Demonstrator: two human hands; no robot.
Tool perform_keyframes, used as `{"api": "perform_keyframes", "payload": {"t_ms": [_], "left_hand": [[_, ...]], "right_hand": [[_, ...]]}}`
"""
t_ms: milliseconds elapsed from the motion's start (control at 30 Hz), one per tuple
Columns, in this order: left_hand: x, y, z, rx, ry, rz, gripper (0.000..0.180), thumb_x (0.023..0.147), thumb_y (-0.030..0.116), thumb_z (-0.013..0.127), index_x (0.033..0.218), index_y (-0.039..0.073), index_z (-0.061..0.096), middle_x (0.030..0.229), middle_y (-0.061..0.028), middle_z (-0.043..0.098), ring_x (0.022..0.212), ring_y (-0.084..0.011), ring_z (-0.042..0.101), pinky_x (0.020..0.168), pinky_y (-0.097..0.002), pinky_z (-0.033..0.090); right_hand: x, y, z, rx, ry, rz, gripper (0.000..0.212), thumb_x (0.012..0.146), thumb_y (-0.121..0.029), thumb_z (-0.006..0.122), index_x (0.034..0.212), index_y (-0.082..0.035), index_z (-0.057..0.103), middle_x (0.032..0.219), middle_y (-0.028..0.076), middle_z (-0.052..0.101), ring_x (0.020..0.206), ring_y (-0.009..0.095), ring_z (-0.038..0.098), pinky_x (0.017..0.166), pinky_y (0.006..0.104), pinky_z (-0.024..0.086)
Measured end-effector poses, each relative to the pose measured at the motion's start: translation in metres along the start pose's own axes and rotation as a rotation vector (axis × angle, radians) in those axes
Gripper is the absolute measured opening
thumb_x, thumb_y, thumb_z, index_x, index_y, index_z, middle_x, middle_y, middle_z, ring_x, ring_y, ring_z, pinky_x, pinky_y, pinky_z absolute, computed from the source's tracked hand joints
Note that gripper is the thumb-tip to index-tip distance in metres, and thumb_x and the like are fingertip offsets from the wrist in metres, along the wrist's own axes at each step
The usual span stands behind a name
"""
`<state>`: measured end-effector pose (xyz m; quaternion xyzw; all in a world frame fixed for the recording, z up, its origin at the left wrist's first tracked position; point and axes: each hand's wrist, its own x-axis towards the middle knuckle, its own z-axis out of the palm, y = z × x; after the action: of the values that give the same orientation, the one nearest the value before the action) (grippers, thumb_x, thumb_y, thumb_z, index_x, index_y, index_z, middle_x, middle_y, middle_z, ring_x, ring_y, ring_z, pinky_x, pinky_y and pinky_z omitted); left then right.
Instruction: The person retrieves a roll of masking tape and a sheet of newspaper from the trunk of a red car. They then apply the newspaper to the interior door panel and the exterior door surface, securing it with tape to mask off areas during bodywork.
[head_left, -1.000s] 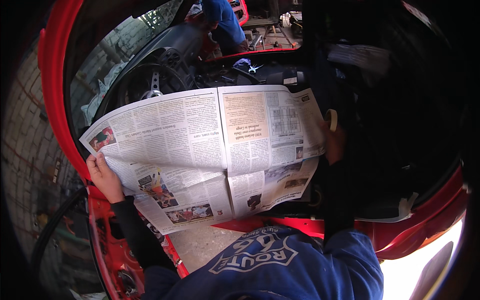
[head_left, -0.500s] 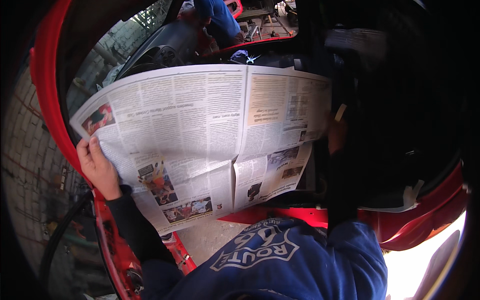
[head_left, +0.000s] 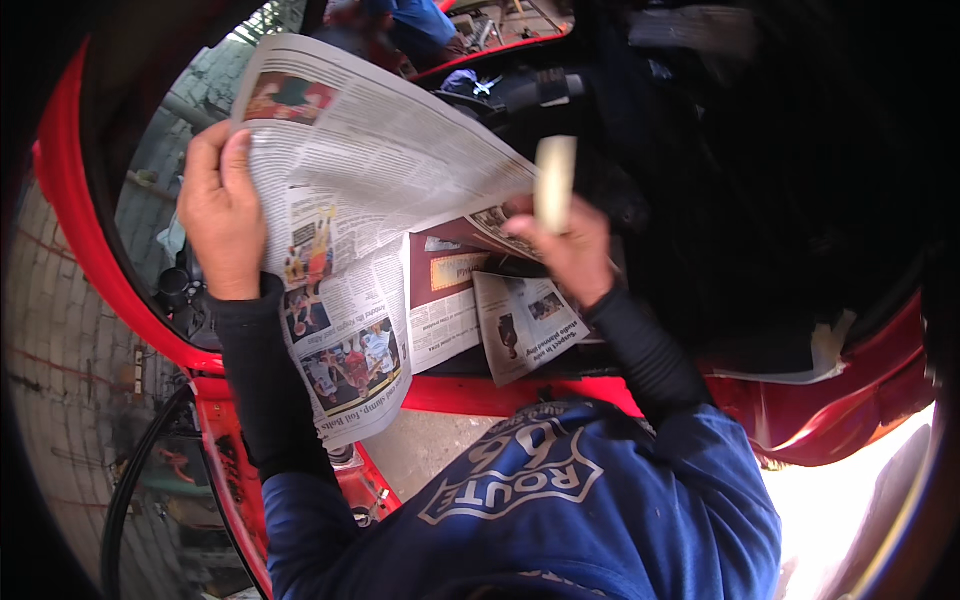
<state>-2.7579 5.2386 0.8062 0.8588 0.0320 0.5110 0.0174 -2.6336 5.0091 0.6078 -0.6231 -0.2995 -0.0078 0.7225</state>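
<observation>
My left hand [head_left: 222,215] pinches the left edge of a large newspaper sheet [head_left: 350,160], thumb on the near face. The sheet hangs tilted in front of me, and its right side is folded back, showing inner pages [head_left: 445,300] with a maroon panel. At the paper's right edge is my right hand [head_left: 570,245], blurred, holding what looks like a cream roll of masking tape [head_left: 556,185] seen edge-on. Its fingertips meet the newspaper's edge; whether they also grip the paper I cannot tell.
Red car bodywork [head_left: 85,270] frames the opening around me, with a red sill [head_left: 590,395] below the paper. The dark interior lies to the right. A pale strip of tape or paper [head_left: 825,350] clings to the red edge at right. A person in blue trousers [head_left: 425,25] is beyond.
The newspaper was spread wide; now its right side is folded in toward the left. My right hand came leftward with the tape, and my left hand rose with the paper's edge.
</observation>
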Motion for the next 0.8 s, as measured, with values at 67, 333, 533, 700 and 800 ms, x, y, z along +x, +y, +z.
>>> {"api": "perform_keyframes", "payload": {"t_ms": [67, 333, 533, 700, 800], "left_hand": [[0.019, 0.003, -0.030, 0.075, 0.033, 0.004, 0.014, 0.098, 0.013, 0.061, 0.104, 0.001, 0.065, 0.094, -0.0136, 0.070, 0.083, -0.0213, 0.067, 0.076, -0.0325, 0.052], [-0.011, 0.062, -0.023, 0.011, -0.168, 0.519, 0.022, 0.083, -0.001, 0.070, 0.104, 0.004, 0.066, 0.086, -0.0093, 0.063, 0.070, -0.0247, 0.065, 0.057, -0.0360, 0.052], [-0.035, 0.057, -0.035, -0.093, -0.231, 0.480, 0.031, 0.077, -0.005, 0.075, 0.106, 0.003, 0.066, 0.084, -0.0110, 0.063, 0.068, -0.0277, 0.065, 0.055, -0.0366, 0.051], [-0.042, 0.055, -0.059, -0.128, -0.158, 0.473, 0.033, 0.073, -0.001, 0.077, 0.105, 0.004, 0.069, 0.096, -0.0117, 0.061, 0.091, -0.0307, 0.064, 0.076, -0.0409, 0.053], [-0.078, 0.072, -0.090, -0.634, -0.218, 0.462, 0.022, 0.079, 0.011, 0.071, 0.100, 0.007, 0.069, 0.103, -0.0120, 0.066, 0.091, -0.0297, 0.065, 0.076, -0.0397, 0.052]], "right_hand": [[0.014, -0.017, -0.007, 0.029, 0.159, -0.209, 0.032, 0.077, -0.012, 0.084, 0.106, -0.002, 0.073, 0.098, 0.011, 0.069, 0.092, 0.019, 0.067, 0.079, 0.0333, 0.053], [0.043, -0.121, 0.007, -0.220, -0.049, -0.740, 0.083, 0.068, -0.023, 0.090, 0.141, -0.005, 0.055, 0.114, 0.014, 0.056, 0.104, 0.027, 0.056, 0.091, 0.0381, 0.046], [0.040, -0.142, 0.013, -0.157, 0.032, -0.609, 0.080, 0.062, -0.006, 0.088, 0.135, -0.001, 0.057, 0.123, 0.010, 0.057, 0.117, 0.031, 0.047, 0.103, 0.0402, 0.041], [0.052, -0.121, 0.043, -0.366, -0.086, -0.694, 0.016, 0.075, -0.006, 0.076, 0.089, -0.005, 0.069, 0.084, 0.013, 0.063, 0.082, 0.034, 0.063, 0.069, 0.0427, 0.052], [0.073, -0.111, 0.073, -0.434, -0.006, -0.717, 0.023, 0.081, -0.021, 0.079, 0.084, -0.002, 0.067, 0.075, 0.019, 0.062, 0.073, 0.040, 0.063, 0.065, 0.0441, 0.052]]}}
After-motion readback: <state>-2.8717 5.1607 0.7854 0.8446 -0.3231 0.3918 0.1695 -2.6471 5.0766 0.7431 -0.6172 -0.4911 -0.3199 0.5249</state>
